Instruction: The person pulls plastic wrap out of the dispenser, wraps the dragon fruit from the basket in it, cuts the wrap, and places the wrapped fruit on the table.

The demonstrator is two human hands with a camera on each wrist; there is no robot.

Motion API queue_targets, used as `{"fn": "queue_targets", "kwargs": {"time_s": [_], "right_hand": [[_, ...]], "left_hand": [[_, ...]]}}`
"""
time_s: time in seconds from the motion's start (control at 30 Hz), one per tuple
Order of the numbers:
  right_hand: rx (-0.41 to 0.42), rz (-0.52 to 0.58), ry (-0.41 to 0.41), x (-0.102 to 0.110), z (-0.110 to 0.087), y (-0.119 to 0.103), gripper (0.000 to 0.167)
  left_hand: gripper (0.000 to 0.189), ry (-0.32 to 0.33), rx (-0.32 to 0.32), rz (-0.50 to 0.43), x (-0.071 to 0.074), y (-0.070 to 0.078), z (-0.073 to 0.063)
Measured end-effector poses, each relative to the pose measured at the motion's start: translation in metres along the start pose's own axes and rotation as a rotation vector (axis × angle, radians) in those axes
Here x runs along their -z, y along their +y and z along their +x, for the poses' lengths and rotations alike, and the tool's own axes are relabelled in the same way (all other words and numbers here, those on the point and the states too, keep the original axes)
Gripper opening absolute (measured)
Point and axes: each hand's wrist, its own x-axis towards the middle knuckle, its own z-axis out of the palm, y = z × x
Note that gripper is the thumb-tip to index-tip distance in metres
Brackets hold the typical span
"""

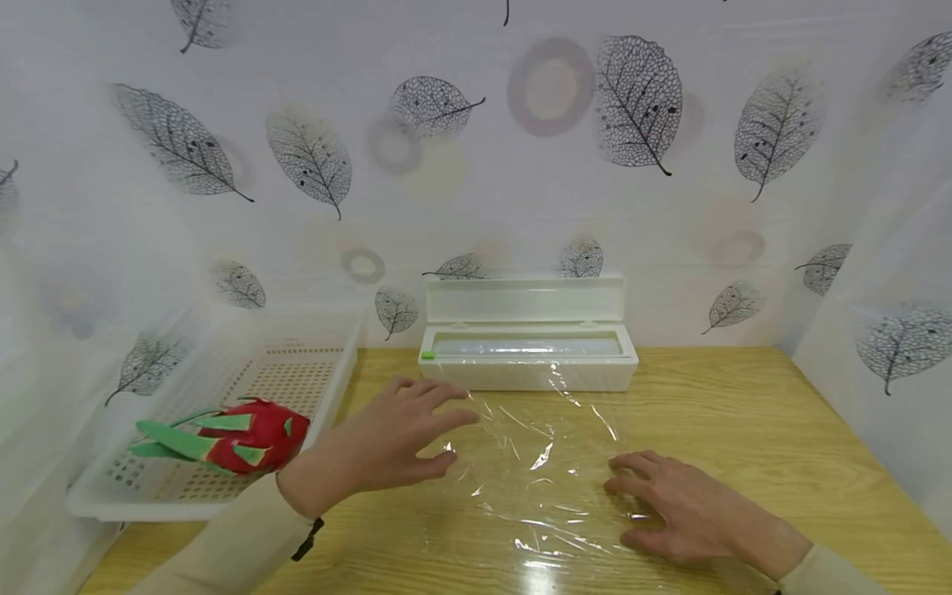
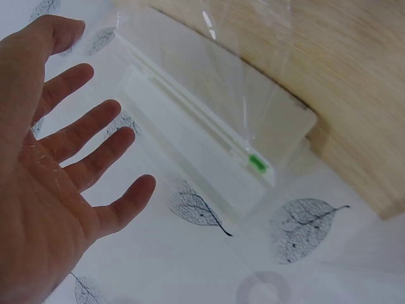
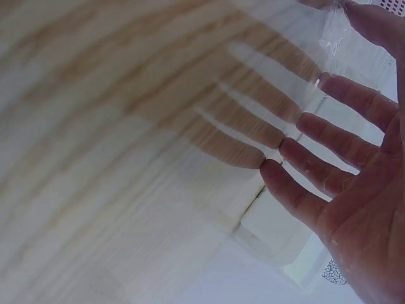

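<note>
A sheet of clear plastic wrap (image 1: 543, 459) runs from a white wrap dispenser (image 1: 528, 378) toward me, wrinkled and shiny over the table. The dispenser's lid (image 1: 525, 300) stands raised, and a small green slider (image 2: 258, 163) sits at one end of its front edge. My left hand (image 1: 402, 434) hovers at the film's left side, fingers spread and holding nothing. At the film's right side is my right hand (image 1: 687, 508), its fingers spread and slightly bent. In the right wrist view, its fingertips (image 3: 273, 170) rest at the smooth surface, with their reflections meeting them.
On the left stands a white plastic basket (image 1: 344, 388) with a perforated bottom. A red dragon fruit (image 1: 271, 434) with green scales lies in it. Behind the wooden table (image 1: 744, 413) hangs a white curtain (image 1: 476, 198) printed with leaves.
</note>
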Motion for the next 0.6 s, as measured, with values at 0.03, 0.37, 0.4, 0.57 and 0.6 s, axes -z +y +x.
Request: {"fn": "queue_targets", "kwargs": {"time_s": [0.03,0.37,0.4,0.57,0.6], "right_hand": [[0.0,-0.001,0.001,0.0,0.0,0.0,0.05],[0.001,-0.004,0.0,0.0,0.0,0.0,0.05],[0.001,-0.005,0.001,0.0,0.0,0.0,0.05],[-0.006,0.0,-0.004,0.0,-0.001,-0.001,0.051],[-0.008,0.001,-0.006,0.0,-0.001,-0.001,0.051]], "left_hand": [[0.044,-0.004,0.011,0.004,0.0,-0.001,-0.002],[0.05,-0.046,0.201,0.014,0.01,-0.024,-0.035],[0.05,-0.055,0.23,0.009,0.011,-0.025,-0.038],[0.052,-0.104,0.358,-0.011,0.02,-0.032,-0.054],[0.052,-0.109,0.375,-0.012,0.021,-0.033,-0.057]]}}
